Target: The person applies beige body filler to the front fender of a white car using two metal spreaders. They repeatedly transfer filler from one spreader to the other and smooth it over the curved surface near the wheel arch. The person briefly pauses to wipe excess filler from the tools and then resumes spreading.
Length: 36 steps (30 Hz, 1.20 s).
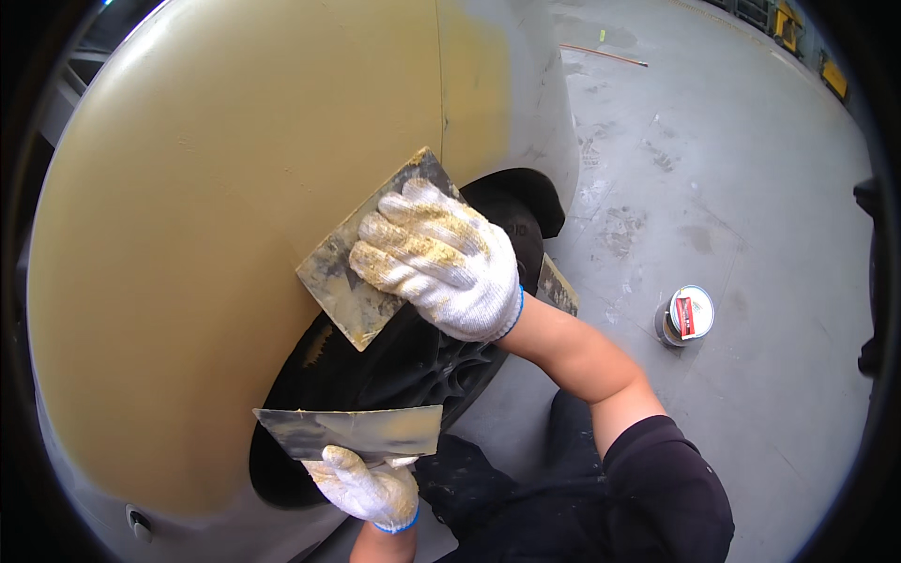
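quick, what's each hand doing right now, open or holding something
Left hand: closed, holding the lower flat spreader.
Right hand: closed, holding the upper flat spreader over the car panel.

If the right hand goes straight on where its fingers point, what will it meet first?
Most likely the yellowish car panel, beyond the flat spreader that the right hand holds; whether the spreader already touches it is hard to tell.

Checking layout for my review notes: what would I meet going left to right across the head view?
Small white fitting → right hand with its flat spreader → thin reddish rod → round can.
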Each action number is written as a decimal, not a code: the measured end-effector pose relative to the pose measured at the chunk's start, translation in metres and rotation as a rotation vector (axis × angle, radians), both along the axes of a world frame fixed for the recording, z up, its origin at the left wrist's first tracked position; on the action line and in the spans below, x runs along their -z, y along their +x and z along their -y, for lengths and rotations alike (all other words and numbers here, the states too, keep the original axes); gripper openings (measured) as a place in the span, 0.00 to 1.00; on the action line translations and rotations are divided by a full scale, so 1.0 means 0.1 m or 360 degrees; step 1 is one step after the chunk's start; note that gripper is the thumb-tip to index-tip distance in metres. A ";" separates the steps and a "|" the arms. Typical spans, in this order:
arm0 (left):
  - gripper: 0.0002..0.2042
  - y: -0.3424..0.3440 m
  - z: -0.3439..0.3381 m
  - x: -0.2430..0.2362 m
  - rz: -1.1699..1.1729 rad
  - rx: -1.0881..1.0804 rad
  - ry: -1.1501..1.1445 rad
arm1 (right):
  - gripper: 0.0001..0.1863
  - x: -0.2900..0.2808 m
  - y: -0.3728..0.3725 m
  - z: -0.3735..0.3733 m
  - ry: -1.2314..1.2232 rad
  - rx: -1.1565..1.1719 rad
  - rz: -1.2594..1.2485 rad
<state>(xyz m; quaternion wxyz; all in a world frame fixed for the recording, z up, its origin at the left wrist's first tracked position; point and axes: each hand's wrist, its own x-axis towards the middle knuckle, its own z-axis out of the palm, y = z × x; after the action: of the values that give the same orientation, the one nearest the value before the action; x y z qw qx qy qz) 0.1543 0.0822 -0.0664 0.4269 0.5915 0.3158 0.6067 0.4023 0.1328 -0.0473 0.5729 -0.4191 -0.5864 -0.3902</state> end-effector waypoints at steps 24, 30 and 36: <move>0.20 0.14 0.20 -0.31 0.0611 0.0117 0.0139 | 0.22 -0.63 0.44 1.02 -0.0839 -0.0728 -0.0363; 0.22 -0.04 0.30 -0.07 0.0608 0.0117 0.0015 | 0.13 -2.22 0.44 -0.02 -0.0242 -0.0084 0.0276; 0.26 -0.27 0.27 0.22 0.0681 0.0230 -0.0032 | 0.17 -3.20 0.12 -0.89 -0.0788 0.0059 0.0199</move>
<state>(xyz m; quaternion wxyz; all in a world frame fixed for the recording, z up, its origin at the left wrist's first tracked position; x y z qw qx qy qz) 0.1269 0.0547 -0.0880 0.5325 0.4661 0.1809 0.6830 0.4141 0.2221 0.2727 0.4081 -0.5324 -0.6906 -0.2702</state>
